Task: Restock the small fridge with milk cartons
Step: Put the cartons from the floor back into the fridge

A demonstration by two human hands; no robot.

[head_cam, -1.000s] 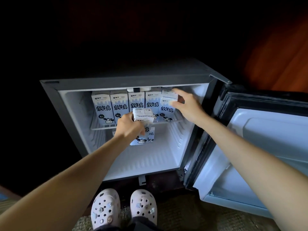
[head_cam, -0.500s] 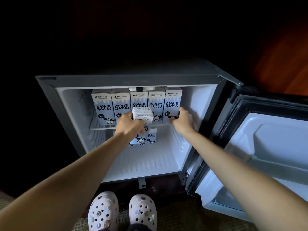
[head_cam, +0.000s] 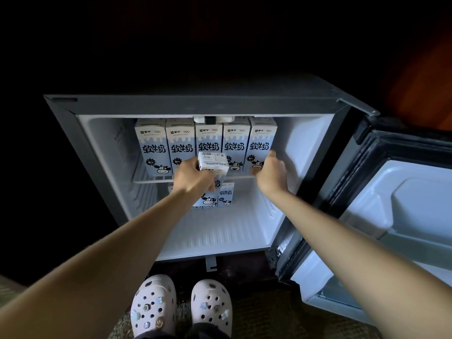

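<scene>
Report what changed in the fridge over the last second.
The right hand stood the rightmost carton upright in the top-shelf row, let go of its top and dropped to its lower right edge. The left hand still grips another carton; the other shelf cartons stayed put.

The fridge (head_cam: 195,106) stands open, its door (head_cam: 403,204) swung out to the right. On the shelf (head_cam: 151,180) five cartons (head_cam: 208,140) stand upright in a row, side by side, with a gap left at the right wall. Below, at the back of the fridge floor, stand the lower cartons (head_cam: 226,195) — partly hidden behind the left hand (head_cam: 192,179), which grips the held carton (head_cam: 212,165) before the shelf's edge. The right hand (head_cam: 270,172) touches the lower right corner of the end carton (head_cam: 261,143). Two clogs (head_cam: 152,304) stand before the fridge.
</scene>
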